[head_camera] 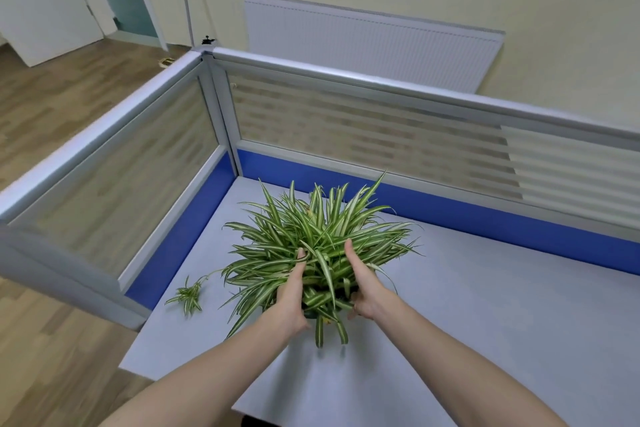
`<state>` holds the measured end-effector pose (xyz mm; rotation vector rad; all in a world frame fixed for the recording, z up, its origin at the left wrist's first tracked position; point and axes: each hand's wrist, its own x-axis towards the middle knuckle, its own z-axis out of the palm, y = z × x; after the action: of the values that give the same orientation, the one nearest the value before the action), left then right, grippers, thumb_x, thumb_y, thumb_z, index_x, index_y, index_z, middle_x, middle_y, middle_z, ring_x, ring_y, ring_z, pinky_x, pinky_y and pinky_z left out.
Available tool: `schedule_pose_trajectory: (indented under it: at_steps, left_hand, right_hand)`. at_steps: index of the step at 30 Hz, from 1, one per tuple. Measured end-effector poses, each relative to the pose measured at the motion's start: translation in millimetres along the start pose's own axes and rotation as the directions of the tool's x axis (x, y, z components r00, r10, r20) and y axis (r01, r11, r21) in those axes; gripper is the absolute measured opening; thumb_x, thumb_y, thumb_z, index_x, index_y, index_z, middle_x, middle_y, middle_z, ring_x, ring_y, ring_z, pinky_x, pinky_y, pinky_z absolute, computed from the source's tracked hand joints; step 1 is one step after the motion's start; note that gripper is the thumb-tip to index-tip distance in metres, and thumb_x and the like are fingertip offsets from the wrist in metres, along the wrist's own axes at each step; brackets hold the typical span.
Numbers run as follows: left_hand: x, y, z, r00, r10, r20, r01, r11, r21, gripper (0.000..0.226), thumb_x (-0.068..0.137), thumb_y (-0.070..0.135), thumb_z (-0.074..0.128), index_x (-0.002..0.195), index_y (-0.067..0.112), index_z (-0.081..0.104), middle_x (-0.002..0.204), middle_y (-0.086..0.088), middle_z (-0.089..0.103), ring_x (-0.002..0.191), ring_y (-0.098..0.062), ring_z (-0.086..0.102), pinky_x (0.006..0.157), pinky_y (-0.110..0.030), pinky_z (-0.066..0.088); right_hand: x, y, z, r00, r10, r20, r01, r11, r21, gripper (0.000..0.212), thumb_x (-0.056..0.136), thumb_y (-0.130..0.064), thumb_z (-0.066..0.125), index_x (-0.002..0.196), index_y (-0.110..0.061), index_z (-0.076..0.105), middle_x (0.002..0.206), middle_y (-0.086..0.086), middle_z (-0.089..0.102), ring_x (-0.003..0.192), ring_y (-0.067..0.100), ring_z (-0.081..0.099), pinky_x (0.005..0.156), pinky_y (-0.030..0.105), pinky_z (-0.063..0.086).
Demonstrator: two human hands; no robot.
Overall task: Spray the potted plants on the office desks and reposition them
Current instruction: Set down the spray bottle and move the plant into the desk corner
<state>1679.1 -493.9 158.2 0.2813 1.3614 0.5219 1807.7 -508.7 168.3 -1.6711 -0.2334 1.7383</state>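
Head view: a bushy spider plant with long green-and-white striped leaves (318, 246) is seen on a pale grey office desk top (485, 305), toward the far left part of the desk, near the corner where two partition walls meet. Its pot (309, 313) is almost wholly hidden by foliage; only a small dark patch is seen low between the two hands. Whether the pot rests on the desk or is raised off it cannot be told.

The left hand (292, 291) is placed against the left side of the plant, fingers extended upward into the leaves, thumb at the near side by the pot. The right hand (363, 284) is set against the right side, fingers stretched up among the leaves, thumb curled low by the pot. Both hands are cupped, partly open, around the plant's base; a firm grip on the pot cannot be confirmed because the leaves cover it.

A small striped plantlet on a thin runner (187, 296) lies on the desk to the left of the plant, near the blue-and-frosted partition panel (145, 184). A white radiator (374, 45) is mounted on the cream wall beyond the far partition.
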Motion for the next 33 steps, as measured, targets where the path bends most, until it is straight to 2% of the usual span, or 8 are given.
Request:
schedule_pose_trajectory:
  at_steps: [2,4,10,17,21,23,28,33]
  left_hand:
    - [10,17,-7,1.0,-0.004,0.006,0.004,1.0,0.014,0.074,0.082,0.073,0.057,0.123,0.012,0.065,0.089,-0.013,0.07,0.07,-0.033,0.068,0.049,-0.037,0.043]
    - [19,31,-13,1.0,-0.015,0.008,0.015,1.0,0.022,0.072,0.082,0.072,0.057,0.122,0.012,0.065,0.09,-0.013,0.071,0.071,-0.034,0.068,0.048,-0.038,0.045]
    - [58,75,-34,1.0,-0.023,-0.013,0.022,1.0,-0.011,0.083,0.065,0.076,0.073,0.121,0.014,0.067,0.108,-0.018,0.075,0.089,-0.041,0.073,0.045,-0.052,0.055]
    - [95,118,-55,1.0,-0.019,0.012,0.02,0.997,-0.074,0.07,0.072,0.06,0.078,0.125,0.015,0.063,0.115,-0.019,0.072,0.093,-0.041,0.072,0.053,-0.053,0.058]
    - [113,139,-64,1.0,-0.015,0.002,0.015,0.997,-0.078,0.072,0.073,0.059,0.077,0.128,0.015,0.061,0.115,-0.02,0.071,0.093,-0.042,0.072,0.053,-0.056,0.057]
    - [125,151,-69,1.0,-0.001,-0.005,0.0,0.995,-0.096,0.069,0.076,0.055,0.077,0.128,0.013,0.061,0.114,-0.021,0.071,0.092,-0.043,0.072,0.053,-0.056,0.057]
    - [157,176,-85,0.998,0.014,-0.056,-0.019,0.994,-0.105,0.104,0.043,0.06,0.084,0.133,0.015,0.057,0.116,-0.021,0.071,0.09,-0.046,0.073,0.07,-0.07,0.056]
    - [195,201,-105,0.996,0.035,-0.08,-0.041,0.997,-0.072,0.112,0.032,0.063,0.089,0.13,0.017,0.059,0.112,-0.02,0.073,0.088,-0.046,0.074,0.073,-0.072,0.055]
  right_hand:
    - [11,-9,12,1.0,0.013,0.007,-0.013,0.999,0.038,0.055,0.093,-0.069,0.049,0.095,-0.016,0.065,0.099,0.014,0.068,0.084,0.029,0.063,0.1,0.055,0.037]
    - [15,-19,25,1.0,0.005,0.002,-0.005,0.998,0.055,0.052,0.094,-0.067,0.048,0.091,-0.017,0.064,0.089,0.011,0.066,0.075,0.025,0.059,0.095,0.052,0.037]
    - [41,-43,64,1.0,0.003,0.027,-0.006,0.993,0.121,0.056,0.097,-0.066,0.043,0.093,-0.014,0.066,0.101,0.015,0.068,0.108,0.032,0.065,0.102,0.055,0.035]
    - [71,-65,102,1.0,-0.017,0.018,0.014,0.989,0.147,0.059,0.096,-0.066,0.045,0.094,-0.013,0.068,0.089,0.01,0.07,0.078,0.026,0.063,0.087,0.048,0.037]
    - [100,-72,123,0.998,-0.052,0.037,0.044,0.979,0.199,0.07,0.088,-0.074,0.051,0.105,-0.01,0.075,0.105,0.018,0.078,0.096,0.033,0.072,0.104,0.054,0.05]
    - [112,-76,134,0.998,-0.058,0.005,0.055,0.976,0.212,0.073,0.086,-0.075,0.053,0.109,-0.01,0.076,0.099,0.016,0.081,0.101,0.033,0.073,0.102,0.056,0.052]
    - [130,-75,160,0.998,-0.049,0.026,0.04,0.962,0.27,0.069,0.093,-0.073,0.044,0.102,-0.012,0.075,0.082,0.01,0.081,0.09,0.028,0.073,0.077,0.041,0.057]
    - [140,-79,194,0.997,-0.068,-0.02,0.071,0.938,0.339,0.078,0.088,-0.078,0.045,0.116,-0.01,0.074,0.099,0.013,0.08,0.094,0.029,0.074,0.074,0.042,0.059]
